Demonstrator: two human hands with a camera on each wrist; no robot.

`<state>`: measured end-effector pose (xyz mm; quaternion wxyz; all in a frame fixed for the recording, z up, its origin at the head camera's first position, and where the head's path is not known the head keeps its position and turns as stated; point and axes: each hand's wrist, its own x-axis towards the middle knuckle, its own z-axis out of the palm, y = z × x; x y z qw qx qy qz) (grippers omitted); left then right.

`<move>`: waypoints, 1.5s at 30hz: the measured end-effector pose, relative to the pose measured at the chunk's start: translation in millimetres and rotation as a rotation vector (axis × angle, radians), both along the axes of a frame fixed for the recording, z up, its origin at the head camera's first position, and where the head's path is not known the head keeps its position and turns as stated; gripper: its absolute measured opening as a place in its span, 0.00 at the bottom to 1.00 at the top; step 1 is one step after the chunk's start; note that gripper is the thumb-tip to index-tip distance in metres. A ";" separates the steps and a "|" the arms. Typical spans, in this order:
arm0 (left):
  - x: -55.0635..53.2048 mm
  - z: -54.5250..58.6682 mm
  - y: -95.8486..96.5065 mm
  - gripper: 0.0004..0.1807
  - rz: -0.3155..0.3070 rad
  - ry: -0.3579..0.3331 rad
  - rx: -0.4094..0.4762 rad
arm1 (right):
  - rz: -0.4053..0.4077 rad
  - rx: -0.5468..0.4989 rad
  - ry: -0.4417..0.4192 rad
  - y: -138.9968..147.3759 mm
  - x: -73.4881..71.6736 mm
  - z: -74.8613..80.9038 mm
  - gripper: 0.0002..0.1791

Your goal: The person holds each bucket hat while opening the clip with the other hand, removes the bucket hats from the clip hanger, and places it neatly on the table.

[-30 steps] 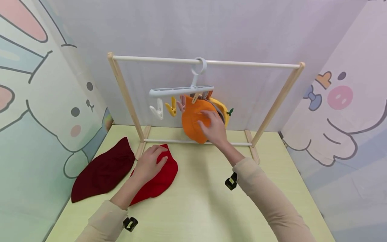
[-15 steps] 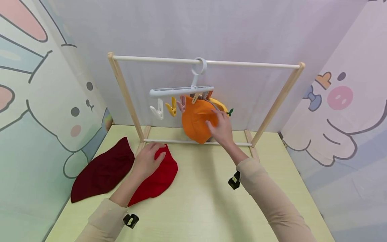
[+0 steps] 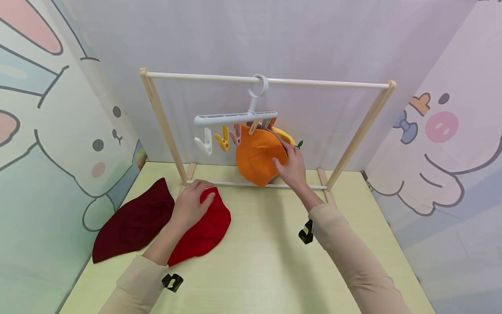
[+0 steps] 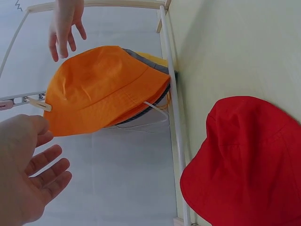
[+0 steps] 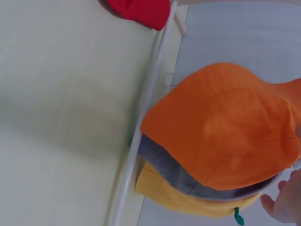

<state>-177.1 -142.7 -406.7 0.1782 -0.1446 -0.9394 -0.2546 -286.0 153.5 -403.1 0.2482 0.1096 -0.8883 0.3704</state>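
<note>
My right hand [image 3: 293, 168] is at the right edge of an orange bucket hat [image 3: 256, 155], fingers spread and loosely bent, holding nothing. The orange hat hangs by a beige clip [image 4: 38, 103] from a white hanger [image 3: 235, 117]. Behind it hang a grey hat [image 5: 174, 169] and a yellow hat [image 5: 188, 200] with a small green leaf, both partly hidden. Above a red bucket hat [image 3: 209, 229] on the table is my left hand [image 3: 191, 205], its fingers relaxed with nothing in them; the left wrist view shows it apart from the hats.
A rack with a white top rail [image 3: 321, 83] and wooden legs carries the hanger. A white clip [image 3: 205, 141], a yellow clip [image 3: 223, 138] and a pink clip [image 3: 236, 134] dangle bare from its left half. A dark red hat [image 3: 135, 222] lies at the table's left.
My right hand has moved rightward and slightly down across the orange hat, from its front to its right edge. The left hand has shifted only slightly; the hats stay in place.
</note>
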 end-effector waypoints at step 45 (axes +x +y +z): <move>-9.3 9.0 40.5 0.15 -0.122 0.113 0.110 | -0.008 0.050 -0.227 -3.8 -8.4 -11.1 0.17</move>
